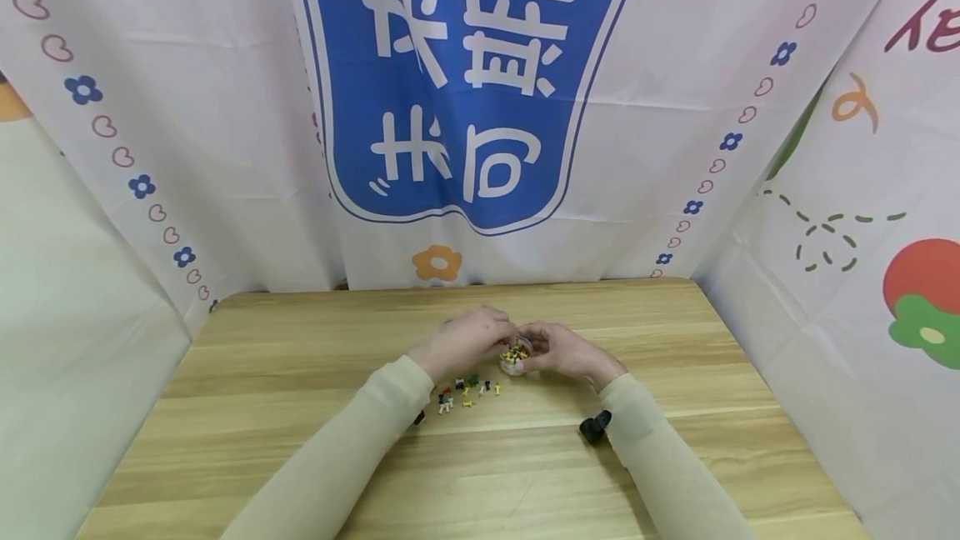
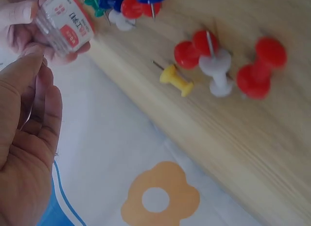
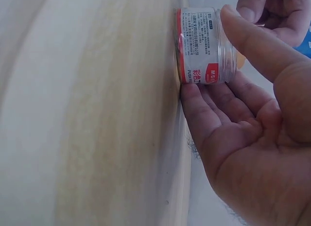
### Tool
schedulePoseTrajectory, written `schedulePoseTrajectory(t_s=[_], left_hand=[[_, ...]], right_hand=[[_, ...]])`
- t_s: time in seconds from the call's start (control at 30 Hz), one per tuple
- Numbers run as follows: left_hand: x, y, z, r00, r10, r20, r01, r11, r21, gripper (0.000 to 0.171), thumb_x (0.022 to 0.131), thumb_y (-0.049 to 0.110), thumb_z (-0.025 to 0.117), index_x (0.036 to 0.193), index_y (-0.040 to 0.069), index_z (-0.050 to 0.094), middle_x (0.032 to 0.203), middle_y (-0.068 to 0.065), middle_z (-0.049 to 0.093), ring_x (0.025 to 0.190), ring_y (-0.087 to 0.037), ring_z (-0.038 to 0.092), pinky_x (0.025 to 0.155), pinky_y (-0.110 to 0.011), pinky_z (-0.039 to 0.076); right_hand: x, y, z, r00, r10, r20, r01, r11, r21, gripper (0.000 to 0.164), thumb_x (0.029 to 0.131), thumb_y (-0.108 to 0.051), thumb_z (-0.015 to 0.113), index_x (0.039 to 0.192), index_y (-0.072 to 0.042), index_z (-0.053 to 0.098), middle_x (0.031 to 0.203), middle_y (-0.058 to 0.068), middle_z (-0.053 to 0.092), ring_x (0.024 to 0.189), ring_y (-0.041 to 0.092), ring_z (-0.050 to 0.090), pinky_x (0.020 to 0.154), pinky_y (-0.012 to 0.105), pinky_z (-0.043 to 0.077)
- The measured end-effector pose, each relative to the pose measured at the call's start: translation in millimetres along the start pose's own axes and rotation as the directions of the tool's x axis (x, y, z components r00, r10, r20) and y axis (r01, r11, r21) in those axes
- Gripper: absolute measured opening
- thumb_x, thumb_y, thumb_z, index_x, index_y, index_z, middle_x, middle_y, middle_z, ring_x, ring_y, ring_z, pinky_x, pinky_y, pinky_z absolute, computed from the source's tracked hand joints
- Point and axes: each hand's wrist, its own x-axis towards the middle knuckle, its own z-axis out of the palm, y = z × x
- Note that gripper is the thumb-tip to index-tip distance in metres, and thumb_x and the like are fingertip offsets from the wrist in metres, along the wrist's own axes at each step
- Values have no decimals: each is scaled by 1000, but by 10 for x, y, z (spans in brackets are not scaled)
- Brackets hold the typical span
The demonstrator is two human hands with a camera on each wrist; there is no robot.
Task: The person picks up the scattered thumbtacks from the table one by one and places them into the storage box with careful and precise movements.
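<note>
A small clear round jar (image 3: 201, 46) with a red base and a white and red label stands on the table. Colourful push pins (image 1: 514, 353) fill it. My right hand (image 1: 566, 352) holds the jar, its thumb on one side and fingers round the other. My left hand (image 1: 468, 342) is at the jar's mouth, thumb and fingertips pinched together; a thin dark tip between them looks like a push pin's needle, the rest hidden. Loose push pins lie left of the jar, among them a yellow push pin (image 2: 177, 81) and a red push pin (image 2: 261, 68).
The wood-grain table (image 1: 525, 473) ends at a hanging printed cloth (image 1: 465, 257) behind the hands. A black object (image 1: 595, 427) is by the right wrist, and another dark one (image 1: 419, 417) shows beside the left sleeve.
</note>
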Motion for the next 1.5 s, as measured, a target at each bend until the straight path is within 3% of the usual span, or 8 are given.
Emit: schedulePoseTrajectory(t_s=[0.27,0.47,0.7,1.2,1.5], left_hand=[[-5,-9,12,1000,-2,5,2,1000,0,17,112,14,81,129,13,84,123,0,84,114,-17,79,104,-34,69],[-146,-106,-62,1000,25,5,-25,1000,11,13,111,14,82,124,13,83,119,0,82,112,-18,77,103,-34,69],[-345,-260,-63,998,46,46,-48,997,59,8,109,12,85,116,11,84,110,0,82,102,-15,77,97,-31,69],[-719,-370,-82,985,-58,163,30,986,166,5,107,13,87,108,18,84,104,5,83,97,-10,78,92,-26,69],[-765,-424,-53,974,-90,206,49,979,196,8,105,16,90,108,19,84,104,5,83,98,-11,78,93,-30,70]], right_hand=[[0,7,1,1000,0,7,0,1000,2,73,106,-18,90,169,-2,58,168,20,67,161,43,60,141,63,43],[-1,4,-3,1000,-10,2,10,999,-43,66,105,-17,91,164,-7,64,161,17,71,149,34,67,136,60,49],[6,0,10,1000,-2,2,2,1000,-30,61,104,-10,90,161,-7,67,165,18,68,152,34,67,135,57,51],[21,7,14,1000,17,-10,-17,999,-39,62,103,-11,91,160,-10,68,165,15,69,161,39,61,140,60,45],[3,-20,34,992,-81,99,93,988,-121,64,108,-13,85,167,-9,61,171,22,64,164,44,57,142,63,41]])
